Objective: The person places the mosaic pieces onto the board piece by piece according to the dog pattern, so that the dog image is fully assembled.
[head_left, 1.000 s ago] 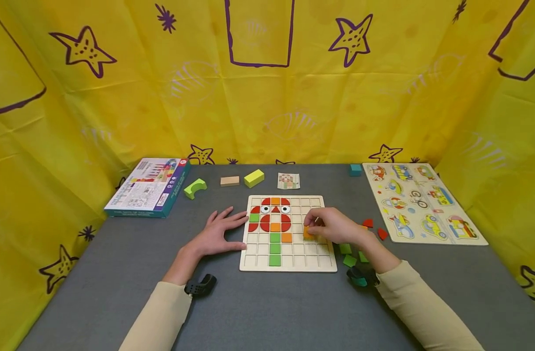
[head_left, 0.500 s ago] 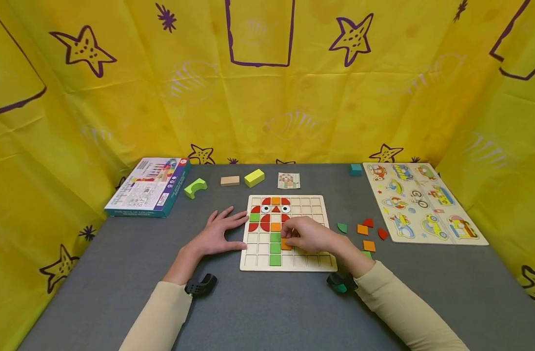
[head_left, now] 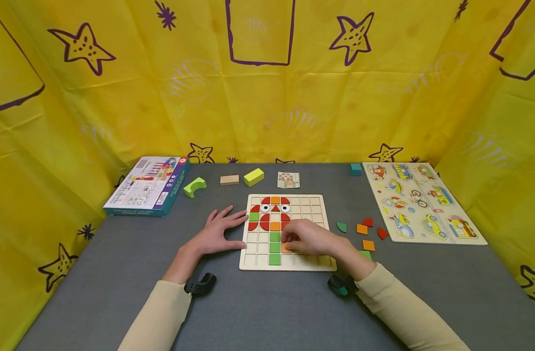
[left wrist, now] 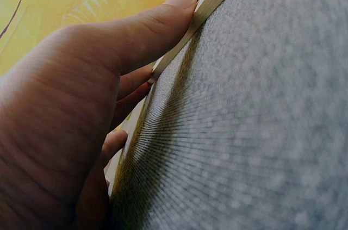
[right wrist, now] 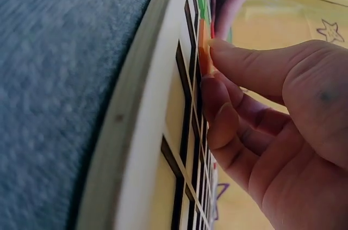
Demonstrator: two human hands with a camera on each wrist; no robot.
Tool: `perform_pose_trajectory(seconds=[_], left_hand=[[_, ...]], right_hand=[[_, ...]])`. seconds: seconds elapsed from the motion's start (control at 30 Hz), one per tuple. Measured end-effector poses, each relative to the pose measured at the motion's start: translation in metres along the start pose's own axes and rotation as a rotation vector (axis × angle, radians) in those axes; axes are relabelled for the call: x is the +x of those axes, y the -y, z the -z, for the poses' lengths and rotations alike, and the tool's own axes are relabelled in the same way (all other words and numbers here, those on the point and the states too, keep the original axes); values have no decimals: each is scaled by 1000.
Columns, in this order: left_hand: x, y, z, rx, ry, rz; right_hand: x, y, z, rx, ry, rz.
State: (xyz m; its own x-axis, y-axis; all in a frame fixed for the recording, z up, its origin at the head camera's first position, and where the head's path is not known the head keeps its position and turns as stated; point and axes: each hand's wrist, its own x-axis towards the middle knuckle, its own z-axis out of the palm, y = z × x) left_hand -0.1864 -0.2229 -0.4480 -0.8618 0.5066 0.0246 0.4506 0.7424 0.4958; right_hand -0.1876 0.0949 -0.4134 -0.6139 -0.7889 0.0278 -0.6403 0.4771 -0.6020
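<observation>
While a black band (head_left: 200, 284) on the left wrist sits nearer than the board (head_left: 307, 210), the left hand (head_left: 216, 235) lies spread, thumb and fingertips against the board's left edge. Over the board, the right hand (head_left: 308, 237) pinches an orange tile (right wrist: 204, 50), just right of the column of green tiles (head_left: 274, 248). Loose tiles (head_left: 368, 245) lie right of the board, a picture puzzle (head_left: 407, 211) farther right. Left and beyond is a box (head_left: 144, 187); past the board's far edge sit a green arch (head_left: 192, 186), a tan block (head_left: 229, 180), a yellow block (head_left: 254, 177) and a card (head_left: 288, 180), before a yellow curtain (head_left: 267, 87).
</observation>
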Motion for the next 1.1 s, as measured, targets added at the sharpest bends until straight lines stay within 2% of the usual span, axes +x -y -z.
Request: perform_pose_trajectory(seconds=[0.33,0.53,0.77,0.93,1.1], left_hand=[[0,-1,0,-9,0,-8],[0,-2,1,-8,-6,-14],[-1,-1,0,-12,-5,-11],[-1,-1,-1,-17,-2,-9],[0,-1,0,-16,-5,-10]], right_hand=[[-20,-13,21,14,-86,-70],[-46,-32,42,39,-149,-105],[-81,-59,60,63,-227,-209],[-102,-72,68,50,-239,-287],[-117,-81,73,-18,-228,-319]])
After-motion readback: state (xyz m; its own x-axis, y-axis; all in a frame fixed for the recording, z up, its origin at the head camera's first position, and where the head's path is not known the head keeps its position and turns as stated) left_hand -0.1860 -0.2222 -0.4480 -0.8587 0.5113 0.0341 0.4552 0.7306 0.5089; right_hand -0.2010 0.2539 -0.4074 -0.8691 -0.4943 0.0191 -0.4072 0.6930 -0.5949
